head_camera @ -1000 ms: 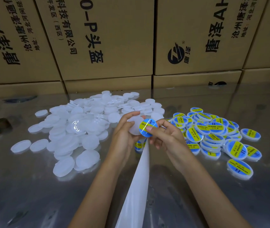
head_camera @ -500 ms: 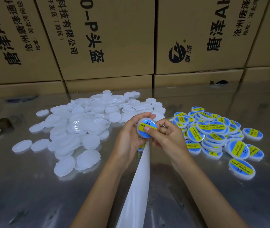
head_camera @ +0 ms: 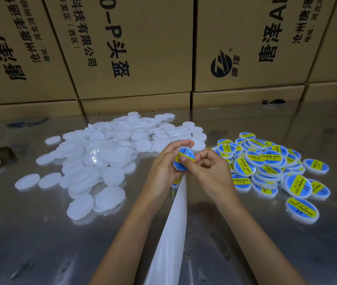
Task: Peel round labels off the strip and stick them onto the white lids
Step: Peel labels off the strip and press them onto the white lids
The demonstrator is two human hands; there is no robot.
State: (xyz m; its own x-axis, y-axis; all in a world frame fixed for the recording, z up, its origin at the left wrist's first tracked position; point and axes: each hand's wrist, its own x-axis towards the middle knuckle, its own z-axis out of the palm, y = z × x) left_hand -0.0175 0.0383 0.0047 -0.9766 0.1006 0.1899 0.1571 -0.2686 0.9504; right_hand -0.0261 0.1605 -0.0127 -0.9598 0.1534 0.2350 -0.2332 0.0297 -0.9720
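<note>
- A person works at a shiny metal table (head_camera: 40,243), both forearms reaching in from the bottom of the head view.
- The left hand (head_camera: 163,171) grips a white lid (head_camera: 184,161) held up above the table, near the middle of the view, its fingers curled round the lid's far edge.
- A round blue and yellow label (head_camera: 186,156) lies on the lid's face.
- The right hand (head_camera: 212,171) meets the lid from the other side; its thumb presses on the label and its other fingers are curled in loosely behind.
- A white backing strip (head_camera: 169,233) runs from under the hands down to the bottom edge; a little blue label shows on it just beneath the left hand.
- To the left lies a heap of bare white lids (head_camera: 101,157); to the right, a heap of labelled lids (head_camera: 266,167).
- Stacked cardboard boxes (head_camera: 143,48) with printed lettering stand along the far edge of the table.
- The step in hand appears to be smoothing the label flat onto the lid.
- The next move likely calls for setting this lid with the labelled ones, taking a bare lid, and peeling another label off the strip.
</note>
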